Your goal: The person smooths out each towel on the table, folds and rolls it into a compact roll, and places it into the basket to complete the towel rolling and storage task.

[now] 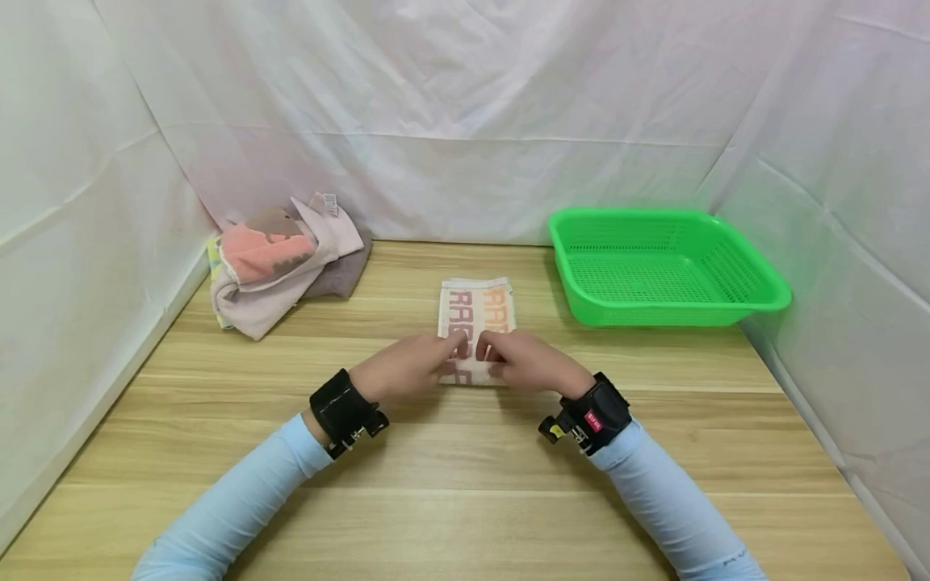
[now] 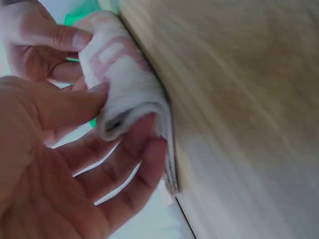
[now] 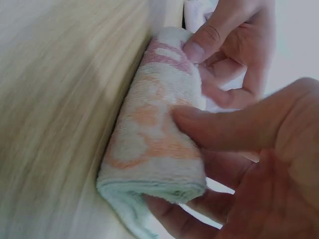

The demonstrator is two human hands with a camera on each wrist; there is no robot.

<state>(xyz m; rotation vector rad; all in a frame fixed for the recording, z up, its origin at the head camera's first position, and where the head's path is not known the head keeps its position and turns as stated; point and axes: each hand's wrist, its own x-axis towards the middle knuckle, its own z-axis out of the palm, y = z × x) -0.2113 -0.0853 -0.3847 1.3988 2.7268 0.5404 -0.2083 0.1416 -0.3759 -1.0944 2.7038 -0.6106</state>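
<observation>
A folded white towel (image 1: 475,311) with purple and orange lettering lies in the middle of the table. My left hand (image 1: 407,367) pinches the left part of its near end, and my right hand (image 1: 541,361) pinches the right part. In the left wrist view, the thumb presses on the towel (image 2: 124,74) while fingers reach under a rolled-over fold. The right wrist view shows the towel's layered edge (image 3: 149,185), with the right thumb on top and fingers beneath. Parts of the fingers are hidden by the cloth.
A bright green plastic basket (image 1: 668,315) stands at the back right. At the back left lies a crumpled pile of cloths (image 1: 291,258), pink, grey and yellow. White fabric walls (image 1: 465,97) enclose the wooden table (image 1: 465,500) at the back and sides.
</observation>
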